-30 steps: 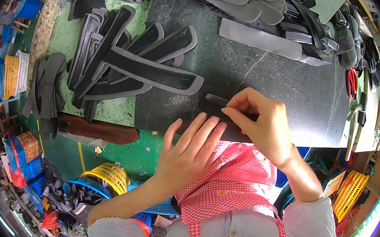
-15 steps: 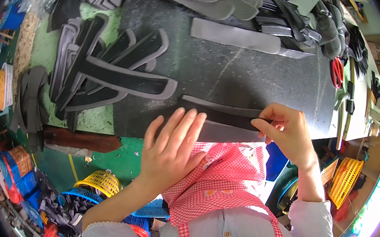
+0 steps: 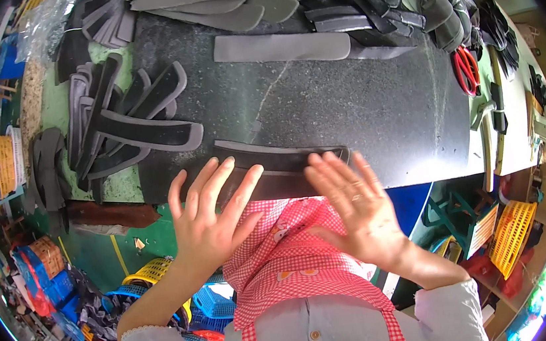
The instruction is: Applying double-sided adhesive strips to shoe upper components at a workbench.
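Observation:
A long, slightly curved strip (image 3: 278, 158), black on a grey backing, lies along the near edge of a dark work board (image 3: 346, 109). My left hand (image 3: 208, 217) is over its left part, fingers stretched and spread, with the fingertips at the strip. At the strip's right end my right hand (image 3: 360, 211) lies flat with fingers extended, the tips on or just above it. Neither hand grips anything. Part of the strip's near side is hidden by my fingers. To the left rests a crossed pile of similar black-and-grey strips (image 3: 149, 130).
Farther back lies a wide grey strip (image 3: 280, 46), with stacked grey pieces (image 3: 222, 3) behind it. Red-handled scissors (image 3: 467, 71) and a hammer-like tool (image 3: 482, 114) are at the right. A brown roll (image 3: 114, 212) sits at the near left edge. Yellow baskets (image 3: 514, 238) stand below.
My right hand has let go of the strip's right end and flattened out over it. The strip's black layer now lies down on the grey. The whole view has shifted.

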A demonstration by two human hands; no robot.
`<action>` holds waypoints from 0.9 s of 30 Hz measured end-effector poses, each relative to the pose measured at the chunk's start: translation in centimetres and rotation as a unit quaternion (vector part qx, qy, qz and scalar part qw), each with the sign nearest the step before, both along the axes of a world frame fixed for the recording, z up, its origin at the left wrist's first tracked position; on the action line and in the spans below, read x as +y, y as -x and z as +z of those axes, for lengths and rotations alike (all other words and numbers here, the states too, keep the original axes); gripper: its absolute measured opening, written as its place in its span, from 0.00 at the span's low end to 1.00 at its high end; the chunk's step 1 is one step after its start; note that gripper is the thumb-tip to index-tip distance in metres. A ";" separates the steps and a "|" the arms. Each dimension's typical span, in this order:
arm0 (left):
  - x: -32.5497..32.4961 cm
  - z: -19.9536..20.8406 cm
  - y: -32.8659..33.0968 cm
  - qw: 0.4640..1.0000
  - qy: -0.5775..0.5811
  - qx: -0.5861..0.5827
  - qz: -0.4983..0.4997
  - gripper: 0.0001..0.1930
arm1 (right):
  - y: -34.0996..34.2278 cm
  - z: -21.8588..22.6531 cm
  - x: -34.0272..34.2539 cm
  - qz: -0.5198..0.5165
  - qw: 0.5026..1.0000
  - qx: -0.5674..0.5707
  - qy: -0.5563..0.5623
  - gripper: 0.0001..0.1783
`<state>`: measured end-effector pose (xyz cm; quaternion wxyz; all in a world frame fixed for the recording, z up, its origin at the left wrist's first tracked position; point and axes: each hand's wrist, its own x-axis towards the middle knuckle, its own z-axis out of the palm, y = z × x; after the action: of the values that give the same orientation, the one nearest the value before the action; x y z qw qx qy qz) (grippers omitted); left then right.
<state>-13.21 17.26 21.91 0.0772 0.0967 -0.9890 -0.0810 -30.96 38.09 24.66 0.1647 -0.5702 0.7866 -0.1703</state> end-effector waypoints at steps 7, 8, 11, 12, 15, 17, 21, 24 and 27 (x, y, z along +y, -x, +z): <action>1.5 -1.4 4.4 0.985 -0.082 0.028 -0.151 0.25 | 7.8 -1.1 -7.4 -0.041 0.959 0.020 0.281 0.21; 1.8 -1.4 4.1 0.977 -0.135 0.069 -0.152 0.20 | 8.3 -1.3 -9.2 -0.055 0.959 0.024 0.278 0.24; -1.1 0.1 1.2 0.978 -0.096 0.128 -0.135 0.12 | 8.7 -3.8 -9.8 -0.006 0.973 0.073 0.219 0.29; -2.8 0.7 0.1 0.980 -0.038 0.178 -0.083 0.12 | 8.1 -3.6 -9.1 0.000 0.974 0.076 0.212 0.27; -8.7 1.7 -2.0 0.983 0.046 0.140 0.113 0.18 | 7.3 -2.9 -6.5 0.001 0.969 -0.029 0.247 0.23; -7.5 2.1 -0.2 0.975 0.012 0.159 0.152 0.23 | 8.7 -2.0 -5.6 -0.002 0.964 -0.006 0.264 0.22; -2.4 2.0 6.9 0.988 -0.069 0.135 -0.001 0.28 | 13.1 -2.0 -5.4 -0.195 0.933 0.228 0.202 0.17; -2.5 -0.9 9.1 0.996 -0.038 0.081 0.002 0.33 | 15.2 -1.3 -3.9 -0.139 0.949 0.211 0.190 0.13; 1.1 -0.6 6.0 0.992 -0.115 0.034 -0.029 0.35 | 13.1 1.0 -2.3 -0.287 0.932 -0.100 0.198 0.09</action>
<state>-19.18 18.36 21.31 0.0972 0.0737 -0.9723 -0.1995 -44.07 35.81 25.64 0.0702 -0.3210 0.8467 -0.4184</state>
